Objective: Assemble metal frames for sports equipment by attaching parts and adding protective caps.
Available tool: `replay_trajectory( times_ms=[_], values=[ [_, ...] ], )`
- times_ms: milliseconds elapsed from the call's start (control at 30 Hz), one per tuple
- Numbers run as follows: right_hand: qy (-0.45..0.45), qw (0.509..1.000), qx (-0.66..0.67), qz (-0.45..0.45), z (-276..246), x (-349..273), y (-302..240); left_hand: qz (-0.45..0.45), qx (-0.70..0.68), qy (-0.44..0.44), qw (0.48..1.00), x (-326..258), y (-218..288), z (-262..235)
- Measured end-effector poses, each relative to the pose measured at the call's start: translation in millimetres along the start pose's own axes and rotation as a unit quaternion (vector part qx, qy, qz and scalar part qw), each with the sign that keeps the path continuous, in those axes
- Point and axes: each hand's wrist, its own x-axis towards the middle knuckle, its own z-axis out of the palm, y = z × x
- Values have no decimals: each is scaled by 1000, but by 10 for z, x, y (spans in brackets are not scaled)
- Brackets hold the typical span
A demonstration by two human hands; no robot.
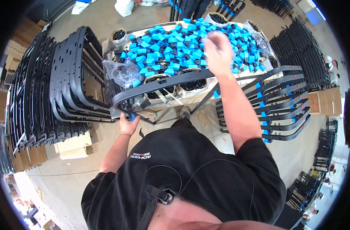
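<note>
A curved black metal frame (pixel 163 83) lies across the near edge of the table, its left corner bent down toward me. At that corner my left hand (pixel 127 125) is closed around the frame's end, beside a small blue plastic piece (pixel 132 117). My right hand (pixel 219 53) is raised over a wide heap of blue-and-black plastic pieces (pixel 165 50). Its fingers look curled but are smeared by motion, so whether anything is in them cannot be made out.
Open bags of small black parts (pixel 192 85) stand along the table's near edge, with another bag (pixel 118 37) at the far left. Crumpled clear plastic (pixel 123 71) lies on the left. Black frames (pixel 69 73) are stacked at left; frames with blue pieces (pixel 282 103) stand at right.
</note>
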Motion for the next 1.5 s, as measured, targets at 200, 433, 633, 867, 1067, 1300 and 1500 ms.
replay_trajectory(
  times_ms=[200, 433, 633, 867, 1067, 1300, 1500],
  values=[
    [-327, 882, -326, 96, 956, 672, 1043, -77, 77, -171, 979, 153, 44, -511],
    [-581, 717, -361, 137, 1048, 465, 1090, -44, -84, -25, 995, 1033, 267, -845],
    [-603, 683, -378, 165, 1049, 426, 1227, 21, 138, -86, 986, 2423, 377, -305],
    [-610, 683, -360, 180, 979, 411, 1247, -2, 456, -236, 858, 3267, 188, 286],
    [-601, 708, -311, 202, 969, 419, 1194, -29, 474, -163, 865, 3360, 81, 528],
    [-602, 704, -305, 219, 992, 440, 1158, -3, 402, -279, 872, 3297, 213, 399],
    [-607, 701, -311, 206, 1012, 458, 1062, 52, 317, -240, 916, 3069, 333, 266]
  ],
)
